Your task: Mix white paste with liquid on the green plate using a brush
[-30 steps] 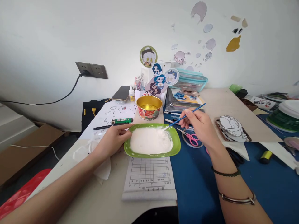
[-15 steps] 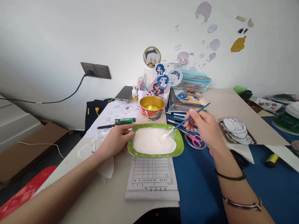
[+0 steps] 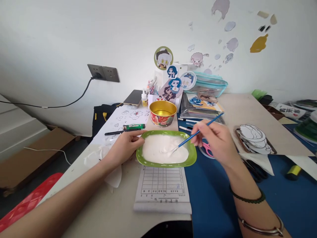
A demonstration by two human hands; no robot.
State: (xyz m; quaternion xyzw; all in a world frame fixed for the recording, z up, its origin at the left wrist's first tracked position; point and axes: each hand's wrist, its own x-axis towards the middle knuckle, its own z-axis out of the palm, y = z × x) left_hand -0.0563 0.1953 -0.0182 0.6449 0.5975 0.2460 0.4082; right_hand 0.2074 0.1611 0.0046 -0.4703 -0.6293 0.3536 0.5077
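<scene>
My left hand (image 3: 127, 145) grips the left rim of a shallow green dish (image 3: 166, 164), its thumb on the rim. White paste (image 3: 156, 148) fills much of the dish. Between the fingers of my right hand (image 3: 214, 140) is a thin blue paintbrush (image 3: 195, 134), slanting down to the left with its tip in the paste. Under the dish's front edge lies a printed form pad (image 3: 162, 191). Just behind the dish stands a gold-lined, flower-patterned tin (image 3: 162, 119). Pink-handled scissors (image 3: 207, 147) lie partly hidden by my right hand.
A green glue stick or tube (image 3: 134, 127) and a black pen lie left of the tin. Paper cutouts fill a brown tray (image 3: 255, 140) at right, near black scissors (image 3: 256, 170). Behind are a small white bottle (image 3: 144, 99) and a clear teal-edged pouch (image 3: 208, 84).
The brush tip has moved left and down through the paste, and my right hand has shifted slightly lower. My left hand still holds the dish. The whole view has shifted a little.
</scene>
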